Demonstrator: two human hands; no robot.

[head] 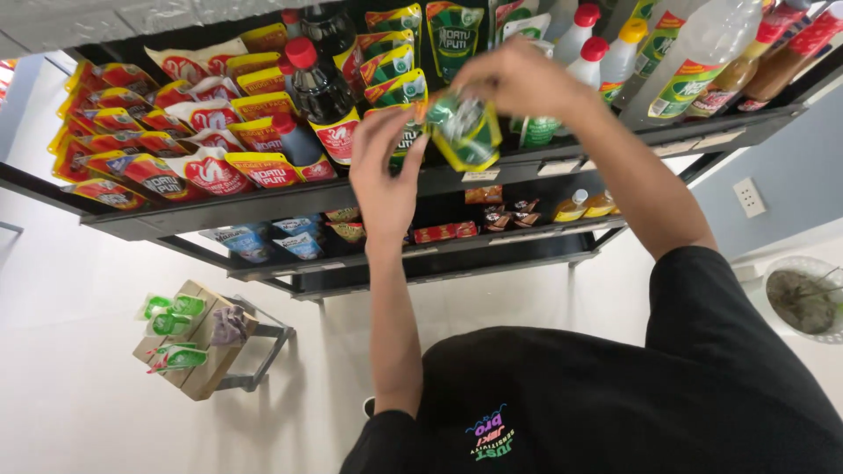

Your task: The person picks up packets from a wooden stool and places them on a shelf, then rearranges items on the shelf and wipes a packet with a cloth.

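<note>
Head view, held thing: a green and yellow pouch (465, 132) sits in front of the upper shelf (290, 195), just above its front edge.
Pouch axis: its long axis runs tilted across the frame, from upper left to lower right (the lower right end is a yellow corner, the upper left end lies between the two hands).
Right hand: the right hand (518, 81) is curled over the pouch from above, fingers closed on its upper part.
Left hand: the left hand (386, 171) is raised palm toward the shelf, fingers bent, thumb and fingertips meeting the pouch's left end; how firmly it grips I cannot tell.
Behind the pouch: a row of similar green and yellow pouches (395, 66) stands on the same shelf.
Left of them: dark sauce bottles with red caps (320, 92), then red and yellow sachets (176, 132).
Right of them: clear bottles with red caps (584, 44).
Floor, lower left: a small wooden stand (206, 347) with green packets (171, 325).
</note>
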